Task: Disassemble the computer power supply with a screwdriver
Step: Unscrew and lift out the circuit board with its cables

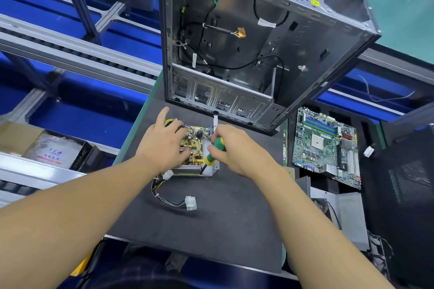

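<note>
Open computer case near green motherboard

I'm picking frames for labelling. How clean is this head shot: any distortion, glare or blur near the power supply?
Head view: wide-angle distortion splays the computer case and bows the conveyor rails; light is even, shadows soft, no harsh glare; the power supply looks slightly soft, and the screwdriver tip is hard to see.
</note>
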The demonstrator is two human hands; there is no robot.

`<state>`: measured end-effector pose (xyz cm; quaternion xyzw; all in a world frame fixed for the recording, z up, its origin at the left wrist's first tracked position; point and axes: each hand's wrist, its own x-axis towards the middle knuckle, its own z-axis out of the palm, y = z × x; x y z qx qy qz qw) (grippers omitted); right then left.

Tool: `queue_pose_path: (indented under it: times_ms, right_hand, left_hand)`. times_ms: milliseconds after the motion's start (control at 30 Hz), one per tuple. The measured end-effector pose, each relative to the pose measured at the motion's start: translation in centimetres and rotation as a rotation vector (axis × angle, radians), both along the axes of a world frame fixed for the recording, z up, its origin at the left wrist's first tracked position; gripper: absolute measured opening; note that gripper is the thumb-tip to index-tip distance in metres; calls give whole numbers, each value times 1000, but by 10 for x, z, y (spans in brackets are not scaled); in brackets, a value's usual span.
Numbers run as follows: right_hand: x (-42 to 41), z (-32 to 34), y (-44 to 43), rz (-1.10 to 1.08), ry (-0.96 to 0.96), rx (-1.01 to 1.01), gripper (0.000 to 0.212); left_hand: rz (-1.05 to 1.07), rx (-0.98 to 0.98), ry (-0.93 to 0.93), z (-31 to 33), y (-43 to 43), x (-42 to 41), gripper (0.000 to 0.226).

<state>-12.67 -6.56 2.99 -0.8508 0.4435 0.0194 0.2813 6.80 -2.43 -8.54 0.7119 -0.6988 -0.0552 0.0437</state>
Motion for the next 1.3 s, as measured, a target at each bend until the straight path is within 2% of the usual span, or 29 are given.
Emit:
queue_pose_path:
  times_ms: [500, 1000, 1300]
  right_hand:
    - [2, 2, -1, -22, 41, -39, 20]
    - [-10, 3, -6, -82, 26, 31, 22]
    - [-6, 6, -3, -37, 46, 23, 22]
  left_hand:
    - [-5, 16, -41, -2, -2, 1, 64]
    - [-6, 28, -52, -3, -3, 2, 63]
    - [-24, 55, -83, -2, -3, 2, 67]
